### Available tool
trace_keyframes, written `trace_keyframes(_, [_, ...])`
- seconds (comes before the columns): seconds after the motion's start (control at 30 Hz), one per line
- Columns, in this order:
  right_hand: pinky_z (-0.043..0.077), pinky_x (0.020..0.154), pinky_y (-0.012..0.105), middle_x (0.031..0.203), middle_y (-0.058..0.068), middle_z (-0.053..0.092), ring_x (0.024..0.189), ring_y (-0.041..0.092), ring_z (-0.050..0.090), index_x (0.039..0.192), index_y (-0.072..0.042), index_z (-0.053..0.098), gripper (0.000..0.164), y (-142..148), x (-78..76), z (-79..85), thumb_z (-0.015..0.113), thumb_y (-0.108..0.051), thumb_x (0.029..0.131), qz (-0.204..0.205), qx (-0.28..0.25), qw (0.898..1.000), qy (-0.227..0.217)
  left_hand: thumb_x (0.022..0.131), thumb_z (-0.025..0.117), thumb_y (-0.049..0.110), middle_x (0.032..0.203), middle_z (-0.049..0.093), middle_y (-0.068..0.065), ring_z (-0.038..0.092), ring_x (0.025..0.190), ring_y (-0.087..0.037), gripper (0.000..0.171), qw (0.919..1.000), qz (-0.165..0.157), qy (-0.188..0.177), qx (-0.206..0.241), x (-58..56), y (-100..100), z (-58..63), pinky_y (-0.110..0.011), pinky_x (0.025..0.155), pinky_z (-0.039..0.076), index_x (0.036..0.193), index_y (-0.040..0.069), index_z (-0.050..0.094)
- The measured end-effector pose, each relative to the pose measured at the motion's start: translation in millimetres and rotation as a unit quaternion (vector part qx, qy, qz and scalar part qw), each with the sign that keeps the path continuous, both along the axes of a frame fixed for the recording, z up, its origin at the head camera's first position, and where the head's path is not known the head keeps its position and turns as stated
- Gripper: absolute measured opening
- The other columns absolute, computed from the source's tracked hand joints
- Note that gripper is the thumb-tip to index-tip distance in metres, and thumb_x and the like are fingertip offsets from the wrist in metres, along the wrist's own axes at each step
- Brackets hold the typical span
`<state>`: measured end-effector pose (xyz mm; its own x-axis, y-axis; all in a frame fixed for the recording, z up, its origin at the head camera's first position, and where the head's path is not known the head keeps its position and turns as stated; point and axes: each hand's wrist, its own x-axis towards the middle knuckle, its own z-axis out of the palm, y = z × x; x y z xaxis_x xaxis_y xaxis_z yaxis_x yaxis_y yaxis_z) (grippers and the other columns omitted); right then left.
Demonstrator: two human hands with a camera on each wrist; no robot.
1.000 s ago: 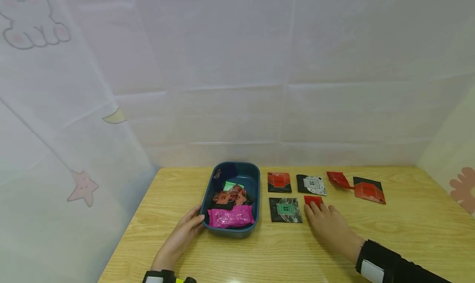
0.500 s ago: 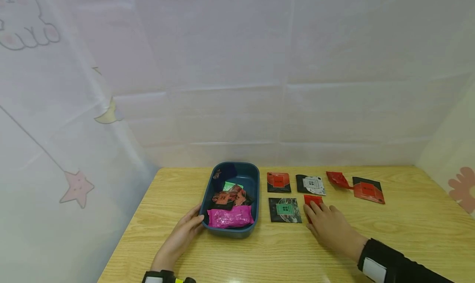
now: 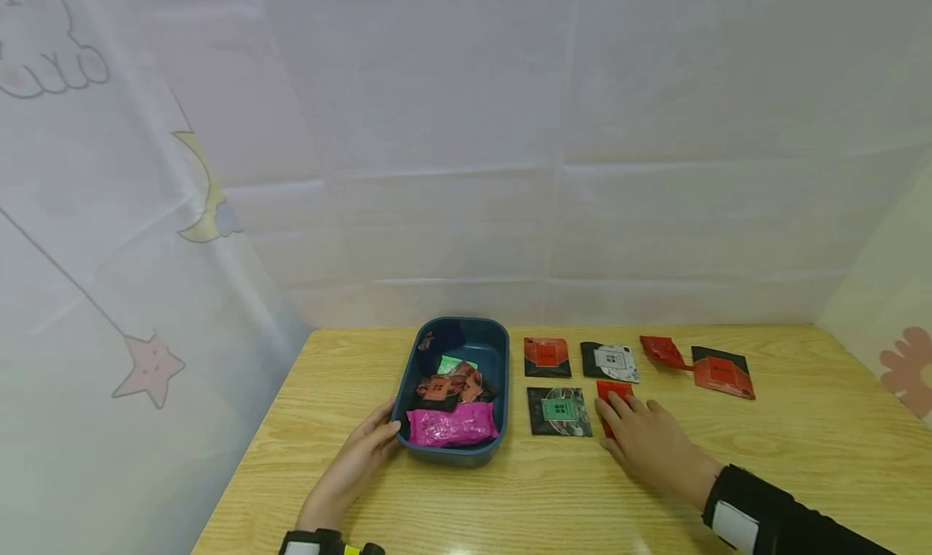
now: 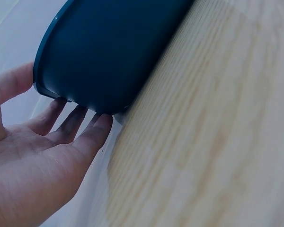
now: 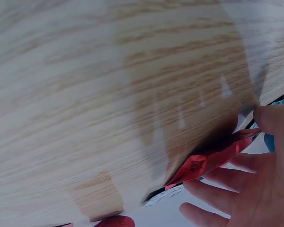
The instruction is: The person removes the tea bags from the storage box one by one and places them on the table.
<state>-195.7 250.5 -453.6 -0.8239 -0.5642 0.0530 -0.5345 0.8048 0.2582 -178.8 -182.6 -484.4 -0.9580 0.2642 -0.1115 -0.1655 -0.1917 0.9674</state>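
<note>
A deep blue rectangular bin (image 3: 475, 456) stands on the table left of centre. It holds a shiny pink packet (image 3: 453, 425) and several dark and orange sachets (image 3: 437, 388). My left hand (image 3: 357, 451) touches the bin's near left corner, with loosely extended fingers against the outside wall and the thumb by the rim (image 4: 40, 75). On the right, my right hand (image 3: 655, 448) rests on a small red packet (image 3: 614, 390), its extended fingers covering much of it. In the right wrist view the red packet (image 5: 213, 161) lies flat on the wood under those fingers, the thumb near one end.
Beside the red packet lies a dark sachet with a green label (image 3: 559, 411). Behind are a red sachet (image 3: 548, 357), a black and white sachet (image 3: 610, 362), a crumpled red packet (image 3: 664, 351) and a red and black sachet (image 3: 723, 372). A pale curtain (image 3: 451, 231) hangs behind the table.
My right hand has shifted slightly right and down, so more of the red packet shows. My left hand and the bin have stayed in place.
</note>
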Motion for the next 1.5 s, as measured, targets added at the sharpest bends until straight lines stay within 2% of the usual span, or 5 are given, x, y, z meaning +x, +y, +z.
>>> trace_keyframes(0.43, [0.049,0.092,0.056,0.133,0.018,0.06,0.115,0.037,0.059,0.133,-0.002,0.06,0.055,-1.2,1.8,6.6,0.061,-0.043,0.096,0.005,-0.005,1.0,-0.017,0.104,0.047,0.015,0.161,0.01,-0.026,0.016,0.147,-0.037,0.066,1.0,0.001,0.001,0.001,0.3,-1.0,0.1,-0.048,0.118,0.018,0.156,-0.003,0.013])
trace_keyframes(0.83, [0.054,0.086,0.051,0.124,0.015,0.065,0.107,0.03,0.064,0.13,-0.004,0.063,0.048,-13.4,-3.5,23.1,0.067,-0.035,0.094,0.077,-0.027,0.995,0.063,0.103,0.049,0.017,0.161,0.012,-0.025,0.019,0.146,-0.036,0.066,0.9999,0.003,-0.003,-0.011,-1.2,-2.0,-0.7,-0.043,0.117,0.024,0.157,-0.003,0.014])
trace_keyframes(1.07, [0.053,0.088,0.052,0.127,0.016,0.063,0.112,0.033,0.062,0.133,-0.005,0.059,0.05,-35.2,0.8,44.4,0.072,-0.03,0.091,0.068,-0.098,0.993,0.018,0.103,0.049,0.016,0.162,0.011,-0.024,0.019,0.146,-0.036,0.066,1.0,0.002,-0.002,-0.009,-1.5,-1.4,0.1,-0.044,0.117,0.023,0.157,-0.002,0.014])
trace_keyframes(1.3, [0.05,0.094,0.052,0.132,0.015,0.06,0.116,0.034,0.06,0.135,-0.004,0.057,0.051,-59.4,-0.6,54.8,0.068,-0.031,0.094,0.067,-0.112,0.991,-0.031,0.103,0.051,0.017,0.161,0.012,-0.025,0.019,0.146,-0.038,0.067,1.0,0.004,-0.003,-0.006,-0.4,0.6,1.6,-0.047,0.117,0.021,0.157,-0.003,0.015])
trace_keyframes(1.5, [0.05,0.095,0.051,0.13,0.013,0.062,0.117,0.029,0.06,0.135,-0.004,0.058,0.048,-77.3,-9.1,59.8,0.067,-0.03,0.095,0.105,-0.116,0.988,-0.02,0.103,0.05,0.018,0.161,0.012,-0.025,0.02,0.146,-0.037,0.067,0.9999,0.006,-0.003,-0.011,0.0,0.3,1.2,-0.045,0.117,0.022,0.157,-0.002,0.015])
